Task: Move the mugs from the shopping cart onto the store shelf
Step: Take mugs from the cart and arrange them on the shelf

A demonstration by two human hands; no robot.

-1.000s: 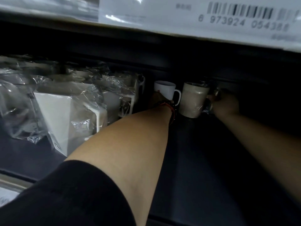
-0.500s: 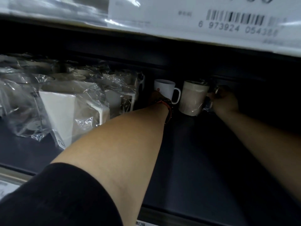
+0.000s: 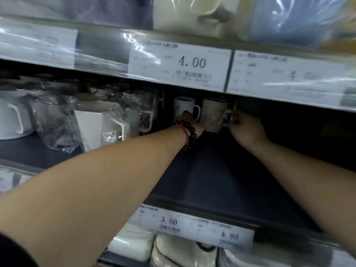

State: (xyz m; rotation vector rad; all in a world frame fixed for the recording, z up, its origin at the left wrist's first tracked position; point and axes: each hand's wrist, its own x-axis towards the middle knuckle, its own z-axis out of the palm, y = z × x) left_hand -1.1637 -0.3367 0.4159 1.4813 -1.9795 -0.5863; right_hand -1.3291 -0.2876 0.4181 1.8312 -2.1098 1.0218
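The light comes from above and glares in white streaks on the plastic price strip. Under the shelf it is dim. Edges are blurred and curved.

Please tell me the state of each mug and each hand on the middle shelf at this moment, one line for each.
white mug: upright at the shelf back, unwrapped, handle to the right.
beige mug: upright, in clear wrap, beside the white mug.
left hand: at the white mug's base; grip hidden.
right hand: fingers curled at the beige mug's handle.
wrapped white mugs: standing at the left, in plastic.
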